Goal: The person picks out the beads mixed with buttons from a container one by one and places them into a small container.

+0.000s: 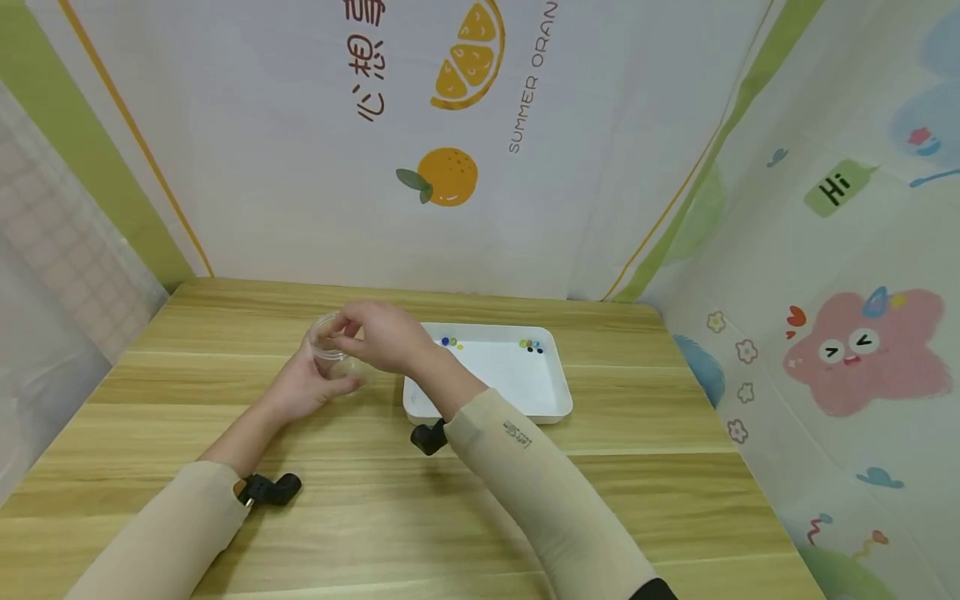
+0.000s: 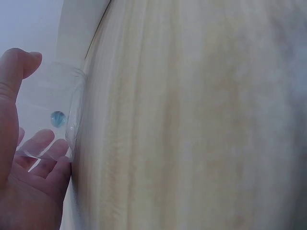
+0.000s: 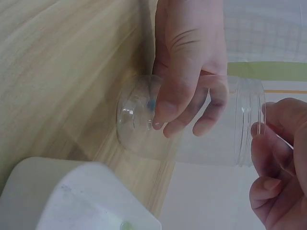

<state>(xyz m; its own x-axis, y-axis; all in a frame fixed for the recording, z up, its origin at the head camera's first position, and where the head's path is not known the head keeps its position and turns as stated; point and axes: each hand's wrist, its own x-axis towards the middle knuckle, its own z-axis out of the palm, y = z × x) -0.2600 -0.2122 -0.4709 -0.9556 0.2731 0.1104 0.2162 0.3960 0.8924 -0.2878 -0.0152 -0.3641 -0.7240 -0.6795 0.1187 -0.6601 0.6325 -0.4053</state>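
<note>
My left hand (image 1: 309,382) grips a clear plastic jar (image 3: 206,151) around its side, with the thumb and fingers wrapped on the wall. The jar stands upright, its threaded mouth up. Inside, a blue bead (image 2: 58,119) shows low through the wall. At the jar's mouth is my right hand (image 1: 386,337), its fingers loosely bent over and inside the rim, and nothing shows between them. Beside the jar, partly behind the right forearm, lies a white tray (image 1: 502,379) with small coloured beads (image 1: 531,344) in its far right corner and more beads (image 1: 450,342) at its far left.
A wooden table (image 1: 645,500) carries the jar and tray. A printed cloth (image 1: 300,208) hangs at the table's back edge, and another patterned cloth (image 1: 825,250) along the right. Black wrist cameras (image 1: 427,437) sit at both sleeve cuffs.
</note>
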